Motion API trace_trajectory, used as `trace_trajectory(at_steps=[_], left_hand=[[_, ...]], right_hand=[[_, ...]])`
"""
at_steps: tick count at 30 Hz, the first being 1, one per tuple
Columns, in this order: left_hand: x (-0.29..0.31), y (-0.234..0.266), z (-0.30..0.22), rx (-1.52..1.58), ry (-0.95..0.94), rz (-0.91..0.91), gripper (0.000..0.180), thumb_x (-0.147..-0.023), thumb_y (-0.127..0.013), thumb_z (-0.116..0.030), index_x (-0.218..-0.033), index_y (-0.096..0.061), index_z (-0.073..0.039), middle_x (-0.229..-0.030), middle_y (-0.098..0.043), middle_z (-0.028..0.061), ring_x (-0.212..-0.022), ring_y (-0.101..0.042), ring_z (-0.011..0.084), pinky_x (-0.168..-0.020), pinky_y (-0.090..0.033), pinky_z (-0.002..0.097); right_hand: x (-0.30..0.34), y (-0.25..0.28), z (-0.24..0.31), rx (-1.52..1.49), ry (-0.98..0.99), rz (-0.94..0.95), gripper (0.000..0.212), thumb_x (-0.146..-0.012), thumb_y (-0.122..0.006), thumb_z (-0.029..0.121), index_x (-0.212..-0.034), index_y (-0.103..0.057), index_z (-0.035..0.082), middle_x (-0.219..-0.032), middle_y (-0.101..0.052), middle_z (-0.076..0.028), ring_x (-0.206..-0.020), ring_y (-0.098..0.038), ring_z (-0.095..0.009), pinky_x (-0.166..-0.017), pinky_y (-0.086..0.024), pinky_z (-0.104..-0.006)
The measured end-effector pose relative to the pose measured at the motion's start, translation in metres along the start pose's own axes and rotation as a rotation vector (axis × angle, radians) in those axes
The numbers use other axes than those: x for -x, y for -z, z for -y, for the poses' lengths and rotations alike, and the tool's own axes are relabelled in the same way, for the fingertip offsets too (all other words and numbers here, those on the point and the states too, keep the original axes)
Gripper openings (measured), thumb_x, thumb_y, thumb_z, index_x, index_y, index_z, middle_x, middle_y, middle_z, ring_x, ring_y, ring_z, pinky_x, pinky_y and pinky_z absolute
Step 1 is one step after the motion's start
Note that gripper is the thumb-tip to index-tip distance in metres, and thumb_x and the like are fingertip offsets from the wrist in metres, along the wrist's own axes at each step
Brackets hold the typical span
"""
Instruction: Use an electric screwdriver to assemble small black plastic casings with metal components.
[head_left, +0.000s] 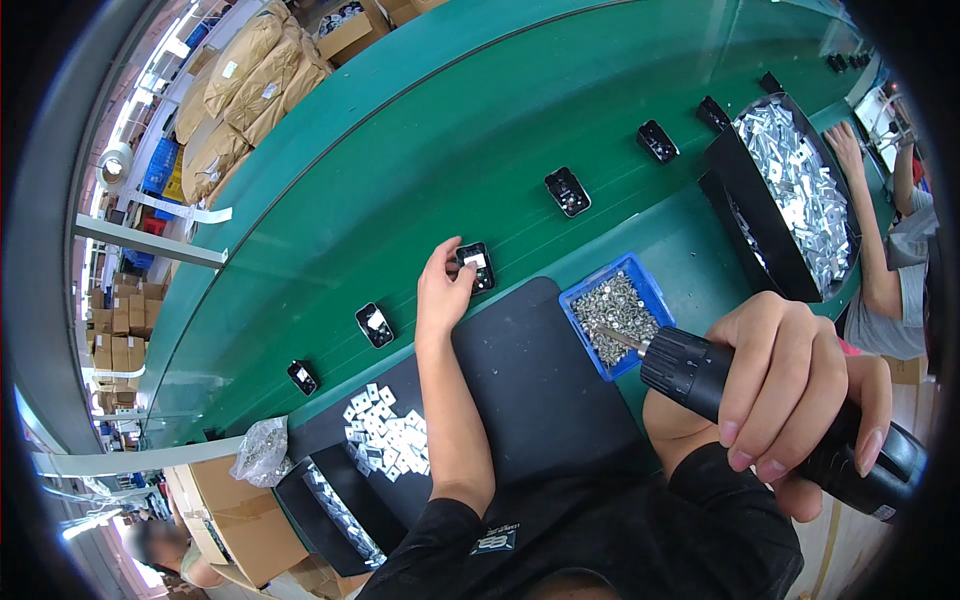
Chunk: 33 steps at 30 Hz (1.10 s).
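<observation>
head fisheye | at wearer's head | faces down | right hand (790, 378) near

Even illumination is provided overall, with soft shadows. A bright lamp (90, 522) is seen at lower left. Glare is returned by the metal plates (795, 190) at right, and a faint sheen by the green conveyor (520, 120). The right hand (800, 385) and black power screwdriver (687, 372) are sharply rendered. Straight edges are bowed; corners are blacked out.
</observation>
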<state>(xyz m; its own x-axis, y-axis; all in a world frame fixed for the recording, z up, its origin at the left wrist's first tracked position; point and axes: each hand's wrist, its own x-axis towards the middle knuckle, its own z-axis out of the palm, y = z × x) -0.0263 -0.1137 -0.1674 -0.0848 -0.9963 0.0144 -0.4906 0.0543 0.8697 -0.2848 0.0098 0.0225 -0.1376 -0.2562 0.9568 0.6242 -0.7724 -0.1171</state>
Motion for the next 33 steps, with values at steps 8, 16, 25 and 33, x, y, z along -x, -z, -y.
trace_trajectory(at_steps=[8,16,25,33], left_hand=[[0.018,0.022,-0.022,-0.306,-0.07,0.322,0.089,-0.064,-0.06,-0.002,-0.144,-0.022,-0.007,-0.138,-0.039,0.0193,-0.13,-0.032,0.0335,-0.106,-0.032,0.0379],[0.017,0.017,-0.032,-0.363,-0.116,0.204,0.091,-0.061,-0.079,-0.019,-0.139,-0.034,-0.007,-0.121,-0.053,0.0176,-0.117,-0.045,0.0323,-0.099,-0.038,0.0389],[0.041,-0.005,-0.1,0.07,-0.596,0.059,0.094,-0.053,-0.086,-0.027,-0.13,-0.039,0.002,-0.112,-0.061,0.0185,-0.099,-0.062,0.0275,-0.086,-0.05,0.0364],[0.049,-0.014,-0.121,0.189,-0.815,0.127,0.093,-0.048,-0.084,-0.012,-0.131,-0.042,0.003,-0.113,-0.056,0.0214,-0.1,-0.058,0.0331,-0.085,-0.049,0.0381]], right_hand=[[0.001,-0.001,-0.001,0.025,-0.006,-0.046,0.039,-0.07,-0.08,0.017,-0.1,-0.057,0.01,-0.069,-0.066,-0.007,-0.056,-0.065,-0.016,-0.059,-0.056,-0.028],[0.002,-0.003,-0.008,0.029,-0.004,-0.05,0.039,-0.07,-0.08,0.016,-0.1,-0.057,0.009,-0.067,-0.065,-0.006,-0.056,-0.065,-0.016,-0.06,-0.057,-0.0281],[0.004,-0.004,-0.015,0.122,-0.016,-0.118,0.041,-0.072,-0.079,0.015,-0.103,-0.053,0.008,-0.069,-0.064,-0.006,-0.057,-0.064,-0.014,-0.058,-0.056,-0.0254],[0.008,-0.006,-0.019,0.237,-0.058,-0.192,0.043,-0.075,-0.075,0.02,-0.107,-0.048,0.009,-0.069,-0.06,-0.001,-0.057,-0.06,-0.011,-0.058,-0.052,-0.0207]])
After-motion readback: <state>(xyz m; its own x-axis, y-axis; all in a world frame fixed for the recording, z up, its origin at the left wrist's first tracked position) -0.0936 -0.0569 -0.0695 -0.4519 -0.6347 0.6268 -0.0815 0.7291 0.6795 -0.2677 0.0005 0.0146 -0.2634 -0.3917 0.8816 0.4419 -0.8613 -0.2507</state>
